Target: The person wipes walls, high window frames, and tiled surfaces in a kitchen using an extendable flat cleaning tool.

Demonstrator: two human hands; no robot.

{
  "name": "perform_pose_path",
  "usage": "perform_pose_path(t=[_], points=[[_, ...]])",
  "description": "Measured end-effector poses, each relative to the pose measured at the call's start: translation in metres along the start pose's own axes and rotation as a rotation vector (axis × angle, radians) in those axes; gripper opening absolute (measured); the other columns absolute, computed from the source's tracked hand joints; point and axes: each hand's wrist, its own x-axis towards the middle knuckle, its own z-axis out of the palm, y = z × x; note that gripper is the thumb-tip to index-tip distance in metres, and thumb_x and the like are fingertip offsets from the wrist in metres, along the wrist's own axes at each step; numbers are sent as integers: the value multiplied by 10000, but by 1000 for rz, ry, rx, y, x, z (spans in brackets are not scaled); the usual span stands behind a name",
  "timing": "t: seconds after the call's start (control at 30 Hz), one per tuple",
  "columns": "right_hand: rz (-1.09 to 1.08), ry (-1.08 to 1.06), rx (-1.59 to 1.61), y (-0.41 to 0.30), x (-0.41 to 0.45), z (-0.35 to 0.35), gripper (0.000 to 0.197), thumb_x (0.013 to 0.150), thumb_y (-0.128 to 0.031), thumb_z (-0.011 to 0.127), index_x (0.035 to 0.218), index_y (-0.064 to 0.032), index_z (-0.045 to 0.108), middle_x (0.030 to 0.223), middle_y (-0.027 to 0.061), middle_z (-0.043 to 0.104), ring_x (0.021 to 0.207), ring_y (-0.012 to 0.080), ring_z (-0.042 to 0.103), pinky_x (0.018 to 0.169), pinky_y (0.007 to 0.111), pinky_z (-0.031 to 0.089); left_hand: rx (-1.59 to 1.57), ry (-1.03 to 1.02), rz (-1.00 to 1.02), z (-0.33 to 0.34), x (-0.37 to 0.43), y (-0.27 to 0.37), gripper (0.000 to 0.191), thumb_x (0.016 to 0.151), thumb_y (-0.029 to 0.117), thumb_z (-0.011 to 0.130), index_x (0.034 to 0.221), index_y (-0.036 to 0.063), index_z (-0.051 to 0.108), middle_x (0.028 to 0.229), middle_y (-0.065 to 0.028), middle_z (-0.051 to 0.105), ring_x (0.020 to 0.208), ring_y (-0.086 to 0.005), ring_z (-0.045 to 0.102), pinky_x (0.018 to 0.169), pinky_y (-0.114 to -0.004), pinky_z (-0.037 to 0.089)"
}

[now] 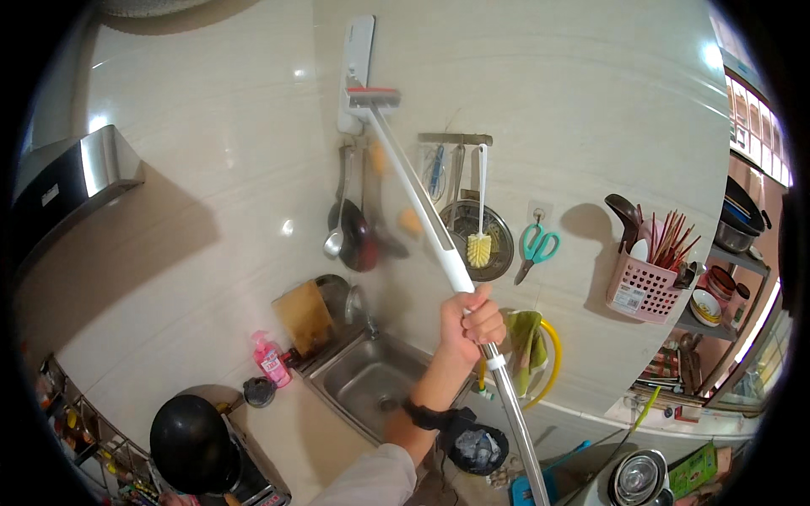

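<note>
My left hand [471,324] is wrapped around the pole of a long flat mop [433,218], at the joint between its white plastic part and the metal tube [514,411]. The pole slants up and away to the left. At its far end, the white mop head [359,47] stands nearly upright against the tiled wall by the corner. A grey crosspiece with a red edge [373,96] sits on the pole just below the head. The pole's lower end runs out of the picture at the bottom. My right hand is out of view.
Below is a steel sink [354,370] with a cutting board [307,316] and pink pump bottle [271,360] beside it. The wall holds a brush [481,246], teal scissors [539,245] and a pink chopstick basket [642,284]. A range hood [104,164] juts out left, above a black wok [190,443].
</note>
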Motion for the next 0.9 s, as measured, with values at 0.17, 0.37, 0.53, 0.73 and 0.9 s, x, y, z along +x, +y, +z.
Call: perform_pose_path(t=[0.17, 0.37, 0.53, 0.73, 0.9], points=[[571, -255, 49, -74, 9, -27, 323, 733, -102, 604, 1026, 11, 529, 789, 94, 557, 649, 183, 513, 591, 349, 445, 11, -59, -13, 2, -3, 4, 229, 808, 143, 476, 606, 140, 367, 427, 57, 299, 344, -79, 280, 388, -254, 289], [526, -727, 133, -19, 48, 11, 288, 762, -173, 645, 933, 35, 542, 663, 56, 528, 614, 177, 493, 561, 358, 429, 89, -16, -35, -14, 0, 59, 228, 809, 141, 464, 603, 147, 366, 423, 68, 259, 350, -73, 237, 384, -239, 267], [81, -468, 59, -71, 77, 45, 210, 770, -152, 604, 813, 53, 582, 607, 30, 539, 554, 138, 490, 500, 323, 410, 473, 357, 296, 22, 15, 101, 273, 849, 227, 467, 603, 157, 370, 447, 81, 263, 349, -61, 256, 366, -212, 270], [100, -403, 238, -65, 81, -6, 184, 768, -136, 598, 821, 40, 595, 641, 32, 558, 571, 123, 504, 504, 310, 412, 840, 557, 469, 34, 23, 52, 182, 881, 196, 465, 745, 88, 406, 587, 37, 311, 480, -76, 321, 486, -207, 314], [342, -477, 195, -67, 68, -115, 148, 741, -94, 586, 843, 14, 590, 687, 44, 575, 555, 136, 518, 506, 313, 417, 588, 805, 352, 23, 56, -69, 101, 846, 120, 501, 790, 115, 417, 530, -6, 378, 387, -109, 346, 377, -261, 324]])
